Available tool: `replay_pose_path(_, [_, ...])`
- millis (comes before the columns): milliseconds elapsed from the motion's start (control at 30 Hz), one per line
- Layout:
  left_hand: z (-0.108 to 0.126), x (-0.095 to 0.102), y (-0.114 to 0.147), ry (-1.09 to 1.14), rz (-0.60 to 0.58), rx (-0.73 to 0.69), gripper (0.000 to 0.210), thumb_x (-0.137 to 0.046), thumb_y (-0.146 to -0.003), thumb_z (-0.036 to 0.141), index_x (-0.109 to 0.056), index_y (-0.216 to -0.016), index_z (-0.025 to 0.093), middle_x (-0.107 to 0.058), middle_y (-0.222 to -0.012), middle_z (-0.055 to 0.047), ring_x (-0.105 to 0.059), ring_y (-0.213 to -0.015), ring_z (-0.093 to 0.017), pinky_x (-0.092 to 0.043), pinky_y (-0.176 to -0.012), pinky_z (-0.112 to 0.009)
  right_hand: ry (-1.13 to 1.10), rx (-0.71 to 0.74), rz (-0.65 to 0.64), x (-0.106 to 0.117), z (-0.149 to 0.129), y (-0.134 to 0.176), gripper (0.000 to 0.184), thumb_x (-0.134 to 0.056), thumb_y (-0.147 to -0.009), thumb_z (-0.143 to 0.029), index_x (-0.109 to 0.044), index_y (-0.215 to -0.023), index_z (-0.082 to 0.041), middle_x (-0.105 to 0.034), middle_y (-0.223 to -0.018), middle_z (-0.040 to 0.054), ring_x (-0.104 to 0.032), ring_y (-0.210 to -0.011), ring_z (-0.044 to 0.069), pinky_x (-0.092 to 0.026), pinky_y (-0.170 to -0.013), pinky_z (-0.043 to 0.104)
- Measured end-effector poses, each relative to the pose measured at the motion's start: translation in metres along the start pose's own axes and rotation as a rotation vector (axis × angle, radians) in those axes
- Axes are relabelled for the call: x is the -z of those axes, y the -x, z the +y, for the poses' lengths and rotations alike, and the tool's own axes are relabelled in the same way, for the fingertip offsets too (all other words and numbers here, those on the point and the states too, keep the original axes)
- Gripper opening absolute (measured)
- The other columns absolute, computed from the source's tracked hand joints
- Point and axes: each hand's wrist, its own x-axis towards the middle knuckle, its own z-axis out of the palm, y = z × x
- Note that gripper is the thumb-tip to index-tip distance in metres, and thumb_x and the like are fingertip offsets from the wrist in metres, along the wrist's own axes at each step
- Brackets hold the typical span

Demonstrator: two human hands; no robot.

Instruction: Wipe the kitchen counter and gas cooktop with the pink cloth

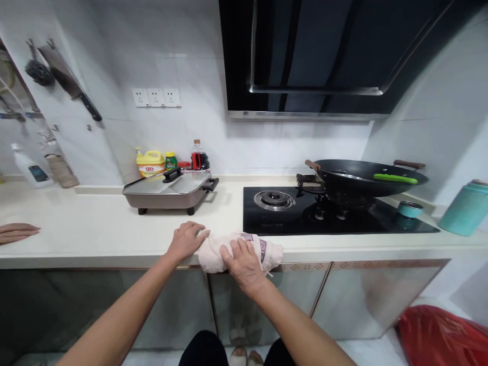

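At the front edge of the worktop (95, 229), just left of the black hob (343, 216), a bunched pale cloth (213, 254) lies with its long axis running left to right along the edge. Both hands are on it, close together: the left hand (185, 240) presses flat on its left end, and the right hand (244, 264) lies over its middle with fingers curled onto the fabric. Neither is nearer; the cloth sits directly under them, its right end poking out past the right hand. Behind, an electric pan (170, 192) stands shut under its lid, contents hidden. On the far burner a wok (366, 180) holds a green utensil (394, 178). Another person's hand (17, 233) rests at the far left.
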Motion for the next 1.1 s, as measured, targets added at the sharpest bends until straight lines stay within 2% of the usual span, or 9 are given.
replay_pose_path(100, [0.002, 0.005, 0.001, -0.032, -0.061, 0.015, 0.045, -0.049, -0.092, 0.058, -0.077, -0.109, 0.027, -0.072, -0.122, -0.010, -0.060, -0.123, -0.033, -0.045, -0.106, -0.050, -0.009, 0.063, 0.075, 0.016, 0.042, 0.026, 0.042, -0.064, -0.093, -0.020, -0.057, -0.134, -0.022, -0.063, -0.127, 0.0132, -0.051, -0.126, 0.031, -0.040, -0.106, 0.048])
replay_pose_path(233, [0.006, 0.010, 0.001, -0.080, -0.130, 0.032, 0.053, -0.044, -0.093, 0.063, -0.074, -0.116, 0.027, -0.069, -0.129, -0.011, -0.057, -0.127, -0.033, -0.044, -0.106, -0.050, -0.025, 0.061, 0.008, 0.053, 0.120, 0.077, 0.051, -0.067, -0.088, -0.021, -0.055, -0.138, -0.024, -0.061, -0.129, 0.0134, -0.051, -0.126, 0.030, -0.040, -0.105, 0.047])
replay_pose_path(367, [0.007, 0.009, 0.001, -0.085, -0.125, 0.023, 0.054, -0.044, -0.091, 0.064, -0.073, -0.117, 0.026, -0.068, -0.130, -0.011, -0.057, -0.128, -0.034, -0.043, -0.106, -0.050, 0.036, -0.043, -0.143, 0.095, 0.202, 0.137, 0.065, -0.074, -0.081, -0.025, -0.048, -0.141, -0.022, -0.059, -0.130, 0.0157, -0.052, -0.124, 0.033, -0.040, -0.104, 0.050])
replay_pose_path(500, [0.008, 0.009, 0.001, -0.091, -0.140, 0.022, 0.056, -0.042, -0.091, 0.065, -0.073, -0.118, 0.027, -0.067, -0.132, -0.011, -0.056, -0.128, -0.034, -0.043, -0.105, -0.049, 0.158, -0.156, -0.233, 0.131, 0.276, 0.190, 0.069, -0.072, -0.082, -0.028, -0.043, -0.144, -0.021, -0.057, -0.133, 0.0184, -0.050, -0.126, 0.036, -0.039, -0.104, 0.053])
replay_pose_path(633, [0.011, 0.009, 0.001, -0.103, -0.133, 0.012, 0.057, -0.041, -0.091, 0.064, -0.073, -0.119, 0.025, -0.067, -0.133, -0.012, -0.056, -0.127, -0.036, -0.043, -0.104, -0.051, 0.251, -0.247, -0.289, 0.156, 0.319, 0.216, 0.066, -0.069, -0.082, -0.031, -0.045, -0.142, -0.021, -0.057, -0.132, 0.0178, -0.051, -0.121, 0.036, -0.038, -0.103, 0.053])
replay_pose_path(700, [0.012, 0.008, 0.000, -0.108, -0.128, 0.010, 0.058, -0.040, -0.091, 0.063, -0.072, -0.119, 0.024, -0.066, -0.133, -0.013, -0.056, -0.125, -0.036, -0.043, -0.104, -0.051, 0.315, -0.297, -0.314, 0.162, 0.319, 0.213, 0.062, -0.068, -0.082, -0.031, -0.048, -0.139, -0.020, -0.057, -0.130, 0.0181, -0.051, -0.119, 0.035, -0.038, -0.102, 0.051])
replay_pose_path(800, [0.013, 0.007, 0.000, -0.113, -0.121, 0.004, 0.059, -0.040, -0.090, 0.063, -0.072, -0.118, 0.023, -0.067, -0.131, -0.013, -0.056, -0.124, -0.037, -0.044, -0.102, -0.052, 0.378, -0.340, -0.375, 0.156, 0.289, 0.189, 0.058, -0.068, -0.081, -0.029, -0.051, -0.135, -0.017, -0.057, -0.129, 0.0191, -0.051, -0.116, 0.035, -0.037, -0.102, 0.050])
replay_pose_path(933, [0.012, 0.006, -0.001, -0.117, -0.109, -0.005, 0.060, -0.039, -0.090, 0.065, -0.072, -0.118, 0.024, -0.067, -0.131, -0.013, -0.056, -0.123, -0.038, -0.044, -0.101, -0.052, 0.243, -0.304, -0.395, 0.116, 0.204, 0.133, 0.057, -0.072, -0.077, -0.025, -0.056, -0.131, -0.016, -0.060, -0.129, 0.0183, -0.050, -0.119, 0.035, -0.037, -0.103, 0.051])
replay_pose_path(1100, [0.007, 0.005, -0.004, -0.104, -0.113, -0.001, 0.060, -0.040, -0.089, 0.066, -0.074, -0.117, 0.026, -0.068, -0.132, -0.012, -0.058, -0.123, -0.037, -0.045, -0.101, -0.051, 0.164, -0.200, -0.257, 0.053, 0.103, 0.067, 0.052, -0.070, -0.081, -0.025, -0.057, -0.132, -0.021, -0.061, -0.127, 0.0164, -0.047, -0.121, 0.036, -0.035, -0.103, 0.056])
